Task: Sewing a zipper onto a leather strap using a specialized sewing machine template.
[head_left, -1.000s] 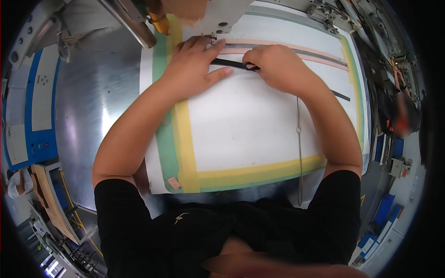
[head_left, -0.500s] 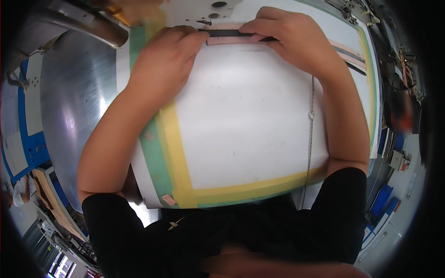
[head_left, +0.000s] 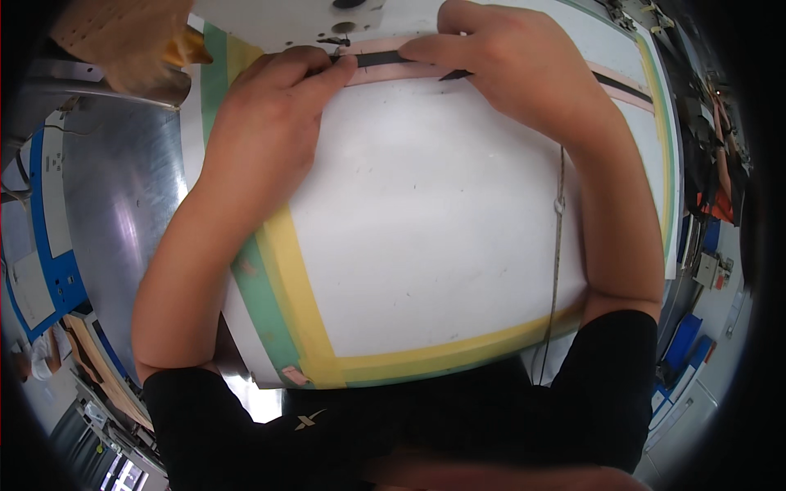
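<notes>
My left hand (head_left: 270, 123), fingers curled, presses on the left end of a black strip (head_left: 377, 58) lying along pale pink guide strips (head_left: 385, 74) at the top of a white board (head_left: 417, 221) bordered with yellow and green tape. My right hand (head_left: 512, 78) grips the black strip farther right, its index finger pressing along it and a loose dark tip showing beneath. Just above my left fingertips is a white machine part (head_left: 295, 24) with holes and a small metal fitting.
A yellow-tipped nozzle (head_left: 188, 49) and metal cylinders hang at the upper left over a steel surface (head_left: 115, 221). A blue-framed control panel (head_left: 49, 270) stands left, near a person in white (head_left: 45, 356). A cord (head_left: 559, 237) crosses the board. Machinery and blue bins line the right.
Both hands have moved up toward the machine, the left also leftward. The black strip, earlier below the pink strips and slanted, now lies along them. The board appears lower and larger in view.
</notes>
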{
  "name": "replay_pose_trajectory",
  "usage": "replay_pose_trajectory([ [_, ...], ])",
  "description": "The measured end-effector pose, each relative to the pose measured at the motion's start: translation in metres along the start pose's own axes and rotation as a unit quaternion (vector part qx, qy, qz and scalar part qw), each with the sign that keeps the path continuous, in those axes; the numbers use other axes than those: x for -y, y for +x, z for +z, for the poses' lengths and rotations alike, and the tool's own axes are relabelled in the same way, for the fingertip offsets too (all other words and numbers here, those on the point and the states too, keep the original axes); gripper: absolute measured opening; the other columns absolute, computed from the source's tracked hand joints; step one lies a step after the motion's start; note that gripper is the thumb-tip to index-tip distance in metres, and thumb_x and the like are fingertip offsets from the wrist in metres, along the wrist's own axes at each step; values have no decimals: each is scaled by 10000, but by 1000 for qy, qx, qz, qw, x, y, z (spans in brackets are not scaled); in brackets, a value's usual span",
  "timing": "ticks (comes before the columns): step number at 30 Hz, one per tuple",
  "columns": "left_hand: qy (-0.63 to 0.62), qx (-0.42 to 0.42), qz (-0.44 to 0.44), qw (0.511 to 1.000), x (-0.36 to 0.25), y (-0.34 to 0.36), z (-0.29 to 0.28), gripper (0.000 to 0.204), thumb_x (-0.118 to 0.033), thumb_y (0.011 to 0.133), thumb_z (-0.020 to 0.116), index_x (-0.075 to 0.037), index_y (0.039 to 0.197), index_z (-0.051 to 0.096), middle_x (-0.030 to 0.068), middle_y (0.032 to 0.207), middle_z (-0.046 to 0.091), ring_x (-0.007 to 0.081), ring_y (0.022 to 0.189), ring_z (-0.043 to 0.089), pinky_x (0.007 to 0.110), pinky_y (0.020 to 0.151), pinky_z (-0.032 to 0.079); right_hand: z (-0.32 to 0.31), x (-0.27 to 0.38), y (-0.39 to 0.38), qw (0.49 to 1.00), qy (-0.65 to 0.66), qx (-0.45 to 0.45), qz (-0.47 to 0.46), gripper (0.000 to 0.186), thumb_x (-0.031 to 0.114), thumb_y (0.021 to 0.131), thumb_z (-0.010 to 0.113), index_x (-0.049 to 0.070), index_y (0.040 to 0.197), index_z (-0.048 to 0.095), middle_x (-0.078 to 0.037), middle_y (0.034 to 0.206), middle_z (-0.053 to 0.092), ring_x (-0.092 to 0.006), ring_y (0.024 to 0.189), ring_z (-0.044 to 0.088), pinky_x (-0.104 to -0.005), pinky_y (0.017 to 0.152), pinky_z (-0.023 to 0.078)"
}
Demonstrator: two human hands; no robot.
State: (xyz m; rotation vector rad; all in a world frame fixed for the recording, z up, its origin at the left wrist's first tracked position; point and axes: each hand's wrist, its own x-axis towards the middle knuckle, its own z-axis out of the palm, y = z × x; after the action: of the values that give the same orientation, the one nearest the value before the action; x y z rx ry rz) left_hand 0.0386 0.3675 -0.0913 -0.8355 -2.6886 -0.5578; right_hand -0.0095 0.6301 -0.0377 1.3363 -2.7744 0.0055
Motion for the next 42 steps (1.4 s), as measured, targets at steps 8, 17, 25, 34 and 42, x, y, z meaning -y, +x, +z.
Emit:
replay_pose_trajectory([
  [8,126,-10,29,992,-6,-1,3,453,21,833,612,-101,1258,713,50,1182,674,279,1069,648,416,921,531,8,4,6,999,46,-25,-14,276,158,954,580,223,1167,743,-61,961,641,-245,858,696,-375,708,570],
  [17,159,-11,52,986,-7,-2,-2,453,7,822,608,-98,1250,711,45,1163,682,272,1045,651,414,916,523,13,6,5,997,67,-33,-8,296,136,960,569,220,1188,738,-68,988,640,-259,891,693,-385,745,565],
  [25,136,0,37,990,-11,-2,-4,487,81,844,594,-78,1292,704,117,1192,687,337,1065,647,428,952,518,13,6,7,998,69,-9,-3,331,113,972,540,216,1223,729,-94,1017,635,-283,923,694,-394,755,559],
  [34,169,20,30,985,-12,-1,1,461,23,836,603,-94,1271,700,65,1198,680,281,1071,656,433,927,522,12,7,6,996,93,-5,10,362,91,976,512,189,1250,728,-118,1044,628,-297,997,677,-412,828,546],
  [42,153,23,17,988,-13,-2,-1,503,19,838,603,-152,1302,688,82,1239,661,288,1109,640,435,932,521,14,2,6,990,95,-93,46,245,128,908,649,135,1118,774,-133,1014,661,-315,991,684,-422,840,553],
])
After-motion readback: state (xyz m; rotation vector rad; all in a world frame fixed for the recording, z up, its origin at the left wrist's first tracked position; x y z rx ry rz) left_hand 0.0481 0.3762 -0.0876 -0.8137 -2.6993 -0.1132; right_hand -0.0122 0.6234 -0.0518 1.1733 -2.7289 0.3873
